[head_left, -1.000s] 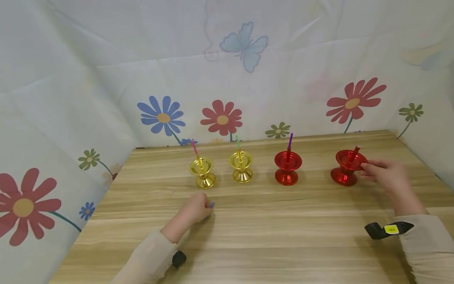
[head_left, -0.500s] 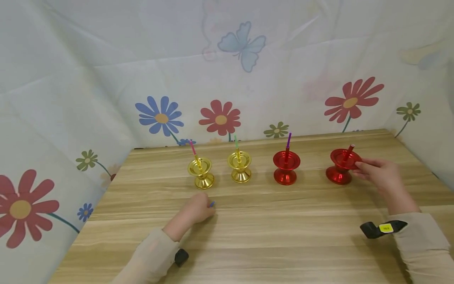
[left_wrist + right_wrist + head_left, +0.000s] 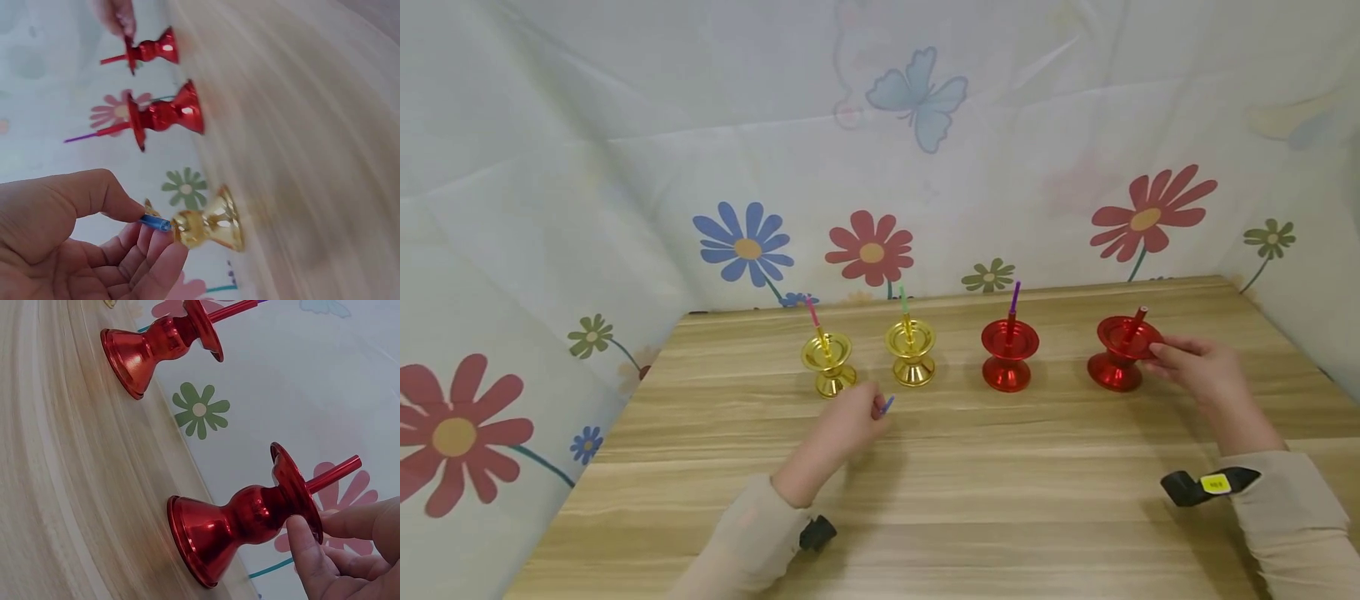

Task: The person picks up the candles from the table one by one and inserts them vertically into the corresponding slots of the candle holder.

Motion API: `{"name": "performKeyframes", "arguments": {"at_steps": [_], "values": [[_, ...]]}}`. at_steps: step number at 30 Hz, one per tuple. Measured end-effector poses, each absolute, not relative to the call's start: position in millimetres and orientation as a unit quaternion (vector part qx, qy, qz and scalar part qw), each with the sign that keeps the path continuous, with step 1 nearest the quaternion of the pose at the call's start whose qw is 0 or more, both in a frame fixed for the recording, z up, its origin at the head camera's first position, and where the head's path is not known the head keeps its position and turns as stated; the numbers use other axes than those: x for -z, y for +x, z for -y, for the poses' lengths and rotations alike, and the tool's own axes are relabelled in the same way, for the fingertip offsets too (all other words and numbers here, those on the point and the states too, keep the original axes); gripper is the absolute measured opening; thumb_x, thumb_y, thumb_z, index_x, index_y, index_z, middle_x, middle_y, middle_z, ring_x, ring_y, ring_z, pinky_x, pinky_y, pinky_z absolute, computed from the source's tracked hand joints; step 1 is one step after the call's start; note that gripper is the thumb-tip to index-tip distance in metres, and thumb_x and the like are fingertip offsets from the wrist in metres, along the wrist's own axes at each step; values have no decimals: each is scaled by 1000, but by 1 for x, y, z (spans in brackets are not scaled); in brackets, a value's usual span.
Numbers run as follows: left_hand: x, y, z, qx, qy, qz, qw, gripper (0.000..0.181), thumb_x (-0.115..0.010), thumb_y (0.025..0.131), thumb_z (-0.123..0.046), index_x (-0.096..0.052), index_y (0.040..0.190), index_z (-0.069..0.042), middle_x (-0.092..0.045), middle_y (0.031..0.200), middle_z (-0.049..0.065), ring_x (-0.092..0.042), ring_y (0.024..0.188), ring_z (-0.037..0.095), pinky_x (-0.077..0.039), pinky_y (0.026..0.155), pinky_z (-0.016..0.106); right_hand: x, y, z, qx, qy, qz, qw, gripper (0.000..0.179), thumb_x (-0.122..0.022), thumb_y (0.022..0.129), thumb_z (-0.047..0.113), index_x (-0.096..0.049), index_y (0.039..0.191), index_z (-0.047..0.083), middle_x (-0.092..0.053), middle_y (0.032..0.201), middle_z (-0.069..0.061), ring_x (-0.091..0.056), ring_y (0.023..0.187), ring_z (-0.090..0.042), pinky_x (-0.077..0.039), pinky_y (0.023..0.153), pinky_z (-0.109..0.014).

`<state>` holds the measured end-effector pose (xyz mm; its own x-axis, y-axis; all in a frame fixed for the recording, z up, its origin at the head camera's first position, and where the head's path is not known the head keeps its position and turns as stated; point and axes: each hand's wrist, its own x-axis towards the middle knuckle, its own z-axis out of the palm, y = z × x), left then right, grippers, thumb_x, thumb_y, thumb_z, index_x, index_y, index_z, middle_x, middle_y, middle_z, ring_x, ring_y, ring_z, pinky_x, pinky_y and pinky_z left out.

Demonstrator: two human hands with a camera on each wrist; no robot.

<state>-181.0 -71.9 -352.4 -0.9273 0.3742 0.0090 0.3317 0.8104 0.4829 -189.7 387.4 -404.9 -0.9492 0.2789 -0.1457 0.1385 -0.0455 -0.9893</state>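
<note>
Between thumb and fingers, my left hand [image 3: 850, 417] pinches a thin blue stick [image 3: 155, 222]. In the head view this hand is just in front of the two gold candle holders. One gold holder [image 3: 827, 354] bears a pink stick, the other [image 3: 912, 354] a green one. My right hand [image 3: 1206, 371] grips the dish rim of the rightmost red candle holder [image 3: 250, 515], thumb on one side and fingers on the other. That holder stands on the table with a bare red tube [image 3: 335, 474] rising from its dish. The second red holder [image 3: 1009, 357] carries a purple stick.
All the holders stand in a row towards the back of the wood-grain table [image 3: 970, 492]. Behind it hangs a white cloth [image 3: 760, 150] printed with flowers and a butterfly. Black wrist cameras sit by both sleeves.
My left hand has moved right and farther from me with the blue stick, towards the gold holders. The right hand has shifted the gripped red holder slightly left.
</note>
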Motion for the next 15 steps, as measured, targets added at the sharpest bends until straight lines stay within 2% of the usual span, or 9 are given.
{"name": "performKeyframes", "arguments": {"at_steps": [3, 8, 15], "values": [[348, -181, 60, -266, 188, -945, 32, 12, -66, 80, -4, -57, 88, -4, -58, 76, 3, -51, 65, 14, -44, 55, 24, 417, -195, -396, -723, -158, 670, 58, 16, -75, 81, 25, -62, 90, 23, -66, 76, 13, -69, 68, -6, -56, 65, -18], [341, -180, 45, -301, 210, -930, 15, 14, -64, 77, -2, -60, 91, -2, -61, 79, 5, -55, 71, 14, -47, 61, 24, 426, -200, -401, -746, -144, 647, 62, 15, -75, 81, 21, -64, 91, 20, -67, 78, 11, -69, 68, -9, -56, 64, -20], [338, -183, 27, -345, 243, -907, 20, 14, -62, 77, -1, -61, 91, 1, -61, 77, 6, -53, 68, 12, -45, 57, 19, 427, -201, -403, -747, -141, 646, 63, 18, -75, 81, 20, -62, 93, 18, -66, 79, 10, -69, 69, -8, -56, 65, -20]]}}
